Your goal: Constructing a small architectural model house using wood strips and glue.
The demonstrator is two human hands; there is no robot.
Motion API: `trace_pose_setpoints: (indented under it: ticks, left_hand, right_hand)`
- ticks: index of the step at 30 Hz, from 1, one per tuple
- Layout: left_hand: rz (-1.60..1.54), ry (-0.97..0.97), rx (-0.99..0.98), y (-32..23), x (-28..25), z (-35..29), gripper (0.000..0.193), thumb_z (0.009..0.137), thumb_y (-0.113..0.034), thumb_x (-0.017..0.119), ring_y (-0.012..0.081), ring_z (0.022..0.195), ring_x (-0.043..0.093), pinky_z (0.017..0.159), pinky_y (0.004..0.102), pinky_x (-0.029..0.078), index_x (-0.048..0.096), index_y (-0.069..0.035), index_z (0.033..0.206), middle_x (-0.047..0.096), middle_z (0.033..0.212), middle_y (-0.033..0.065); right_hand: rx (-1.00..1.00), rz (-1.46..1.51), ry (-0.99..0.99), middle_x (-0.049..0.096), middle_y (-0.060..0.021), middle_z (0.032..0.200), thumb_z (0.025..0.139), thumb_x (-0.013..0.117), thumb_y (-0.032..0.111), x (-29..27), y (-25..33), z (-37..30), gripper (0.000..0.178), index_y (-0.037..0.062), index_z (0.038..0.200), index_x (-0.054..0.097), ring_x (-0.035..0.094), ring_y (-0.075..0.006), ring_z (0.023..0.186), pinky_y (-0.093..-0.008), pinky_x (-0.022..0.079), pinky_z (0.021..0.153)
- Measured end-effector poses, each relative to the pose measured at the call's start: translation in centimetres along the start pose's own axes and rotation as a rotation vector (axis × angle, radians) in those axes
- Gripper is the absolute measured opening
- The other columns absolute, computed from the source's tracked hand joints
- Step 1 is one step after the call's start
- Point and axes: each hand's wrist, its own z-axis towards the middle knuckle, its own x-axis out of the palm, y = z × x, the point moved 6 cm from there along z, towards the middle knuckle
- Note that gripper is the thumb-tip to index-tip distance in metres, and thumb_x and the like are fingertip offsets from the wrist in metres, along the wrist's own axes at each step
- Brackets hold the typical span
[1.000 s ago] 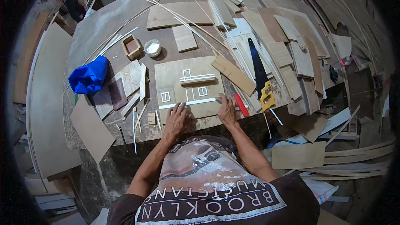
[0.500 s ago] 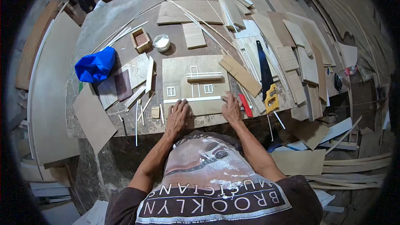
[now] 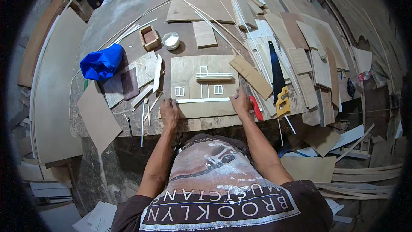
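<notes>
A plywood panel [image 3: 204, 110] lies flat before me, with small white window frames [image 3: 218, 89], a door frame and a balcony-like ledge [image 3: 214, 77] on it. Across its lower part runs a thin white wooden strip [image 3: 204, 100]. My left hand [image 3: 170, 112] is closed at the panel's left edge, its thumb by the strip's left end. At the opposite edge my right hand [image 3: 240, 102] is closed too, fingers curled and thumb by the strip's right end. The undersides of my fingers are hidden. Beside my right hand lies a red-handled tool [image 3: 256, 108], partly covered.
To the right lies a handsaw [image 3: 278, 77] with a yellow handle, near stacked wood pieces [image 3: 315, 66]. A brown board [image 3: 251, 76] touches the panel's right side. Beyond stand a tub of white paste [image 3: 171, 41] and a wooden box [image 3: 149, 38]. A blue bag [image 3: 101, 64] sits left.
My left hand has moved left from the panel's face to its edge, covering a small wood block there. My right hand has shifted slightly and its fingers are more curled.
</notes>
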Motion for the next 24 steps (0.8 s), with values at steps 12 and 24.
trace_pose_setpoints:
  ticks: [12, 24]
  left_hand:
    - [-0.100, 0.161, -0.169, -1.2, -1.1, 2.6, 0.023, 0.081, -0.013, 0.074, 0.0414, 0.078, 0.064, 0.071, 0.0471, 0.048, 0.065, 0.008, 0.086, 0.066, 0.080, 0.0252]
    - [0.179, 0.196, 0.187, -2.3, 2.8, 1.7, 0.040, 0.082, -0.025, 0.073, 0.0445, 0.088, 0.063, 0.072, 0.0500, 0.053, 0.058, 0.008, 0.098, 0.059, 0.093, 0.0297]
  right_hand:
    - [0.053, -0.146, 0.146, 0.065, -0.0265, 0.112, 0.078, 0.079, 0.021, -2.0, 1.7, 1.2, 0.065, 0.0010, 0.128, 0.042, 0.060, -0.0446, 0.112, -0.0550, 0.048, 0.091]
    - [-0.095, 0.023, 0.181, 0.062, -0.0374, 0.101, 0.074, 0.071, 0.009, -0.5, 6.1, 0.2, 0.062, -0.0083, 0.126, 0.041, 0.060, -0.0521, 0.102, -0.0514, 0.049, 0.092]
